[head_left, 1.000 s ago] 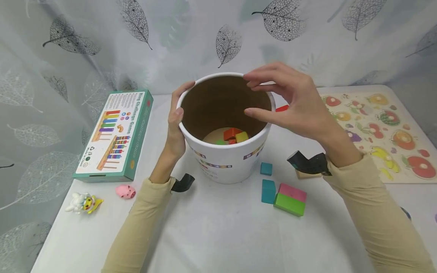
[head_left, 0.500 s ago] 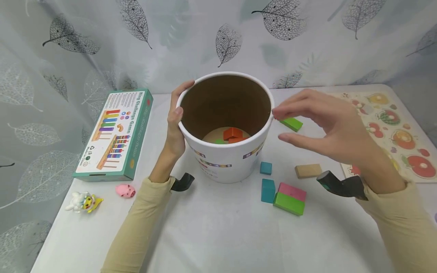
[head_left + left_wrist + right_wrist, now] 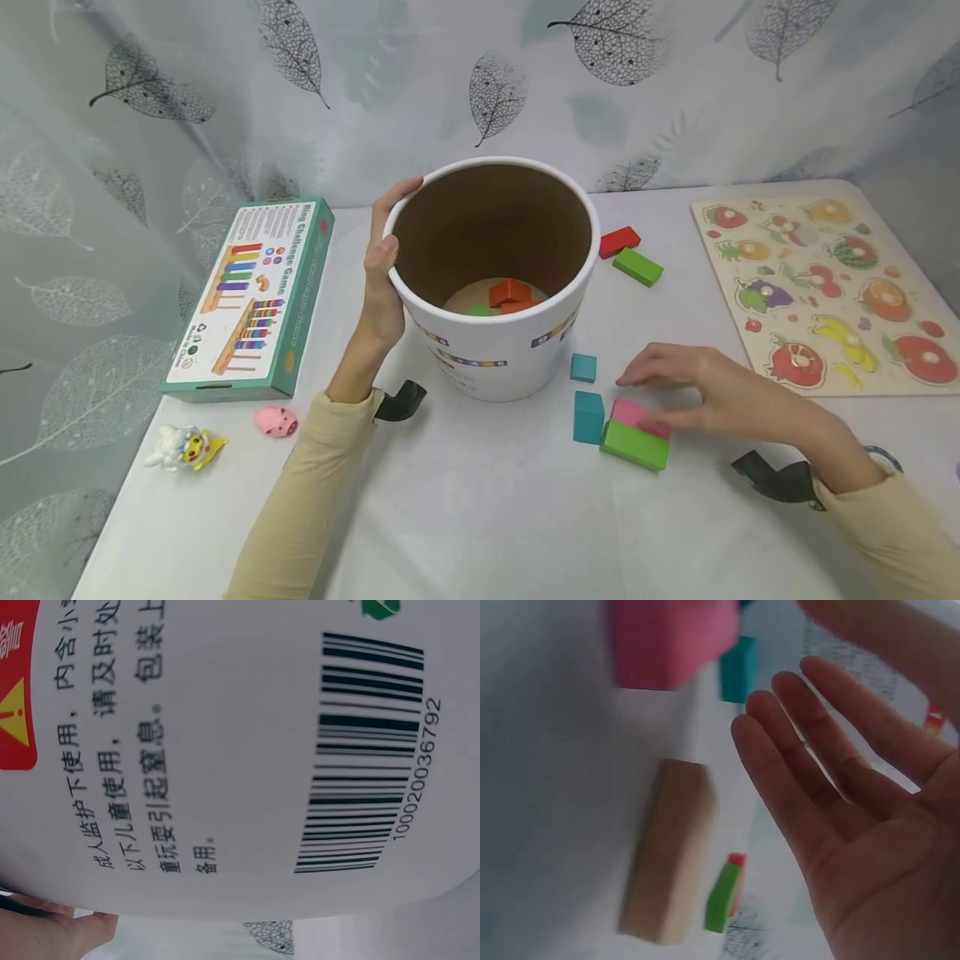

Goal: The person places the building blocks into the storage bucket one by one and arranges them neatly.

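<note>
While the left hand [image 3: 384, 304] clasps the rim of a smooth, round white bucket [image 3: 510, 379], the right hand [image 3: 720, 392], thumb and fingers apart, hangs over the pink block [image 3: 628, 412]; whether they touch is hard to tell. That oblong block lies against a bright green block [image 3: 634, 447], near a larger teal block [image 3: 588, 417]. A tan, square-edged wooden block [image 3: 673, 855] shows blurred on the table [image 3: 487, 508].
</note>
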Available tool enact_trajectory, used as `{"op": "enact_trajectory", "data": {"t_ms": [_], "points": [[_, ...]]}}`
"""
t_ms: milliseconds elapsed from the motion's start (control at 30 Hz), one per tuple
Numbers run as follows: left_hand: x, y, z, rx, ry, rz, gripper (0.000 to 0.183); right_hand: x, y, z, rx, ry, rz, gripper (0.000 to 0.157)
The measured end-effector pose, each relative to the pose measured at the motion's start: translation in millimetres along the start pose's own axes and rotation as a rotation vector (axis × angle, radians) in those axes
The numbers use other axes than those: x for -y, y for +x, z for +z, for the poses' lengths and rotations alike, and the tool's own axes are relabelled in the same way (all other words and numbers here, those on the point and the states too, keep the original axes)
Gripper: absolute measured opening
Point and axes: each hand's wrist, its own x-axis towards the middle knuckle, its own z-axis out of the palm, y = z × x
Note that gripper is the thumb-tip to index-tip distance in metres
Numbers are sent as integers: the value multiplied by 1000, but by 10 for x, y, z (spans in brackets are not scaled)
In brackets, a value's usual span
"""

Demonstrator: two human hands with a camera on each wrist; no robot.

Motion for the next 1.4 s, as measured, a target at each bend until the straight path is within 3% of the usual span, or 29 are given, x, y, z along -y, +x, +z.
{"op": "enact_trajectory", "data": {"t_ms": [167, 367, 700, 933, 1067, 1233, 1400], "points": [[2, 7, 5, 0, 6, 3, 74, -97, -39, 138, -5, -15, -6, 40], [2, -1, 3, -6, 14, -2, 75, -59, 8, 183, 26, -23, -43, 36], [12, -3, 2, -2, 2, -5, 75, -30, 80, 161, 11, -164, 153, 44], [6, -6, 1, -1, 3, 0, 75, -38, 108, 152, 0, -205, 108, 44], [9, -6, -1, 0, 7, 2, 74, -33, 129, 49, -70, -194, 81, 48], [6, -8, -6, -2, 18, -3, 73, 77, 186, -280, -223, -180, 83, 59], [-4, -4, 6, 3, 6, 3, 73, 235, 312, -689, -434, -265, -42, 63]]}}
